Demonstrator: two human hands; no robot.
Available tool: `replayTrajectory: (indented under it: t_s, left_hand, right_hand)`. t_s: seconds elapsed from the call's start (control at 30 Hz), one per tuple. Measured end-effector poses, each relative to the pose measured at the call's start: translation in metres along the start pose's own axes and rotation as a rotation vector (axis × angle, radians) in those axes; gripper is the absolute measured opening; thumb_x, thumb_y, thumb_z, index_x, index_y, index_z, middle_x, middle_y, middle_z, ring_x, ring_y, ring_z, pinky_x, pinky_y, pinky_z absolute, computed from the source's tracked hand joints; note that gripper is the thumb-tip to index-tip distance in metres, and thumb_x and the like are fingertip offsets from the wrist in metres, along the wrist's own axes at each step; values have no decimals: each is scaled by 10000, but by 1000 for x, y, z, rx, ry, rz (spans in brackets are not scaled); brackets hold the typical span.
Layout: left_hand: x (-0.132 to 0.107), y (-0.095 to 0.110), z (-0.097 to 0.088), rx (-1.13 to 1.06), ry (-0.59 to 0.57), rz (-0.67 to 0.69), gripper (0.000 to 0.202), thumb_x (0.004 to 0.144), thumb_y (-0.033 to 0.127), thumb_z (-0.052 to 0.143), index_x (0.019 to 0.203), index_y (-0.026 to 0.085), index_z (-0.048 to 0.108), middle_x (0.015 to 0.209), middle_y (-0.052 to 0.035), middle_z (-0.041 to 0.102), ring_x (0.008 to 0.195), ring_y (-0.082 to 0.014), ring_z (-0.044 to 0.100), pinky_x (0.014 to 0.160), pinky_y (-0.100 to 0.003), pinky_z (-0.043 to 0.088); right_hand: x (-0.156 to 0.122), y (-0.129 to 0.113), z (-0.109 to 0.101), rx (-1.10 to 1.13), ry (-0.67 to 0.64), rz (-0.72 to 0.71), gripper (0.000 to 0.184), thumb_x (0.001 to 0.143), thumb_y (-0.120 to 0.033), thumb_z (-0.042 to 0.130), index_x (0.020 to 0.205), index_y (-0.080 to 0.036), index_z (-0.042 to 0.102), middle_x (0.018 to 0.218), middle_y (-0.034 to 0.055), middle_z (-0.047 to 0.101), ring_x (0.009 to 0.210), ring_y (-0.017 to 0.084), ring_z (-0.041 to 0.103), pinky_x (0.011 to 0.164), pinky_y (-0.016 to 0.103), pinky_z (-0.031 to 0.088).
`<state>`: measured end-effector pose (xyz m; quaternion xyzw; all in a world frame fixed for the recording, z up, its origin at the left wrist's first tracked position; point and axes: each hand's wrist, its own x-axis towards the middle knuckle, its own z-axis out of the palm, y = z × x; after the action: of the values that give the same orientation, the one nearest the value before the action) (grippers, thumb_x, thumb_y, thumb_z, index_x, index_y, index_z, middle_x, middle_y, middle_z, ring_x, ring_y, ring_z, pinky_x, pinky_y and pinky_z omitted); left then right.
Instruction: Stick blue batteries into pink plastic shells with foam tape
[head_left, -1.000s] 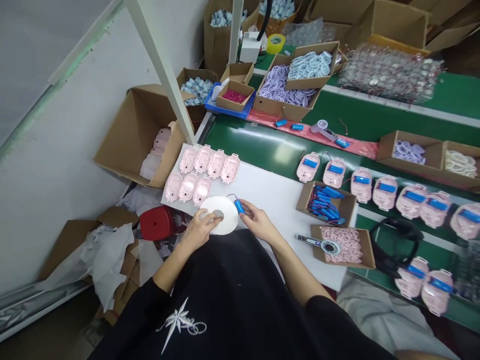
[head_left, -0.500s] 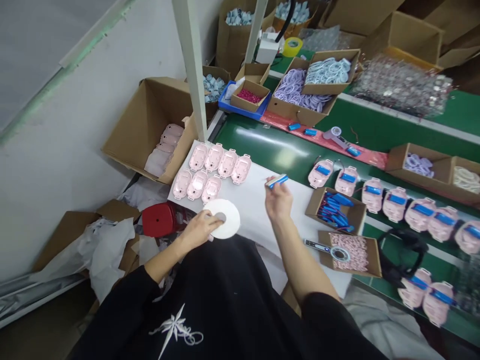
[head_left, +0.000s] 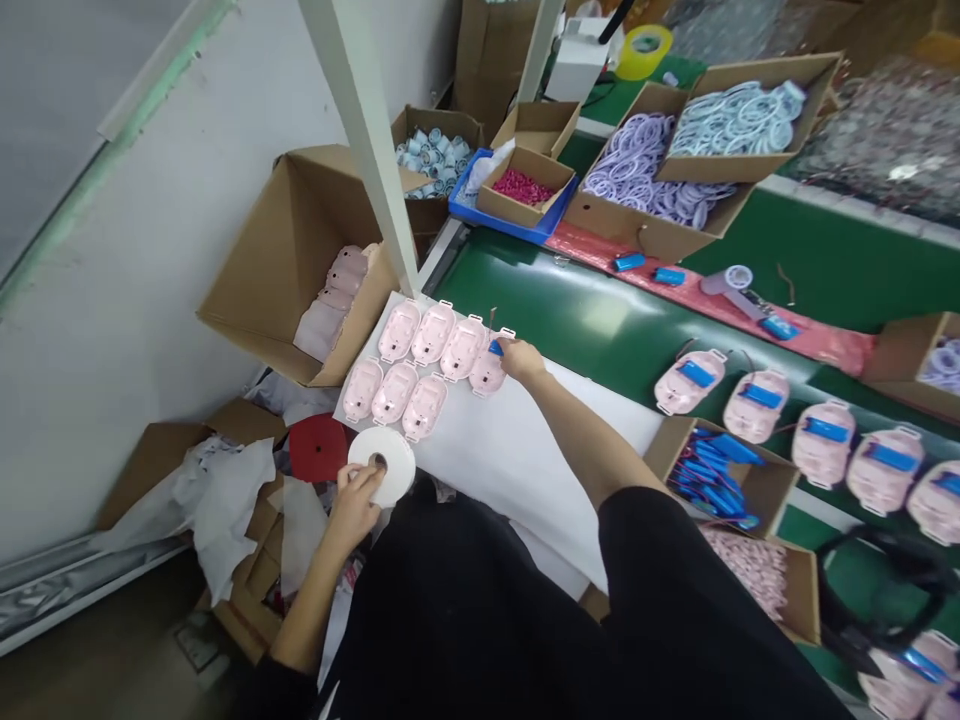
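My left hand (head_left: 358, 500) grips a white tape roll (head_left: 397, 462) by its core, off the near edge of the white work surface (head_left: 517, 460). Out over that surface, my right hand (head_left: 523, 360) has its fingers closed on a blue battery (head_left: 496, 347) with a thin wire. It holds the battery at the upper part of a pink plastic shell (head_left: 486, 376), the rightmost in the back row. Fingers partly cover the battery, so I cannot tell whether it touches the shell. Several other open pink shells (head_left: 394, 392) lie to the left in two rows.
A cardboard box of blue batteries (head_left: 776, 490) stands at right, beside a box of small pink parts (head_left: 806, 590). Pink shells with batteries (head_left: 757, 405) line the green belt (head_left: 540, 290). A metal post (head_left: 367, 150) rises near a large carton (head_left: 247, 260). A red stool (head_left: 319, 447) stands below.
My right hand has carried the battery leftward to the rightmost back-row shell. My left hand has moved left and down with the tape roll. The view has shifted.
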<state>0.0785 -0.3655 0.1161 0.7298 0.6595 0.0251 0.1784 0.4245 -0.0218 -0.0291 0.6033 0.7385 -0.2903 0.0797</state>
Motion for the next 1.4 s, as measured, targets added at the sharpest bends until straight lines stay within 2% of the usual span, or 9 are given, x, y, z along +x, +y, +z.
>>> replayTrajectory:
  t_s: [0.4, 0.63, 0.77, 1.0, 1.1, 1.17, 1.23, 1.3, 1.4]
  left_hand:
    - [33, 9, 5, -85, -21, -20, 666, 708, 4, 545, 1330, 162, 724, 1323, -108, 714, 1182, -312, 485, 1099, -461, 446]
    - [55, 15, 11, -85, -27, 48, 630, 716, 50, 551, 1303, 175, 742, 1331, -121, 712, 1198, -319, 502, 1095, -488, 449]
    - [69, 8, 27, -55, 87, 111, 507, 766, 152, 595, 1249, 162, 751, 1260, -150, 733, 1186, -330, 533, 1072, -482, 450]
    - [72, -4, 58, -41, 173, 188, 447, 831, 346, 637, 1269, 271, 682, 1212, -123, 759, 1166, -356, 597, 1021, -549, 468]
    - [85, 10, 59, -16, 185, 217, 500, 859, 375, 633, 1351, 286, 621, 1219, -132, 747, 1159, -377, 612, 991, -582, 485]
    - [102, 28, 55, -11, 181, 246, 542, 881, 371, 637, 1413, 282, 582, 1261, -144, 727, 1226, -396, 594, 1025, -604, 481]
    - [122, 51, 48, -25, 181, 276, 559, 921, 318, 610, 1473, 276, 539, 1341, -150, 690, 1339, -399, 541, 1092, -617, 461]
    - [141, 76, 37, -46, 180, 324, 550, 953, 231, 556, 1500, 265, 520, 1399, -146, 657, 1448, -386, 465, 1159, -620, 433]
    - [163, 107, 17, -79, 185, 404, 492, 961, 154, 515, 1442, 239, 579, 1369, -131, 663, 1533, -362, 381, 1228, -613, 395]
  right_hand:
    - [7, -16, 14, -142, -99, 9, 487, 984, -77, 456, 1461, -121, 547, 1366, 235, 657, 1230, 295, 663, 981, 362, 521]
    - [-3, -26, 14, 16, -69, 72, 528, 981, -84, 427, 1494, -183, 504, 1425, 207, 636, 1250, 292, 657, 992, 384, 531]
    - [-18, 42, -11, 85, 13, 126, 575, 980, -110, 485, 1533, -268, 472, 1453, 146, 634, 1258, 256, 648, 995, 337, 526]
    - [-34, 260, -68, 95, 119, 384, 612, 911, -26, 541, 1514, -115, 482, 1501, 220, 574, 1341, 267, 573, 1090, 346, 464]
    - [-36, 288, -79, 125, 164, 412, 617, 902, -16, 540, 1514, -74, 491, 1500, 236, 577, 1404, 276, 511, 1174, 380, 400]
    - [-47, 267, -75, 193, 277, 399, 619, 938, -74, 539, 1553, -77, 462, 1567, 237, 523, 1470, 295, 437, 1234, 435, 341]
    - [-71, 216, -60, 381, 357, 340, 580, 976, -178, 556, 1547, -95, 491, 1575, 226, 526, 1417, 301, 508, 1226, 462, 369]
    - [-108, 145, -34, 713, 260, 203, 496, 980, -307, 591, 1456, -169, 612, 1428, 168, 669, 1134, 258, 703, 1083, 427, 521]
    - [-181, 33, 12, 1262, -62, -137, 510, 864, -532, 701, 1352, -384, 707, 1202, 15, 790, 709, 216, 757, 710, 405, 640]
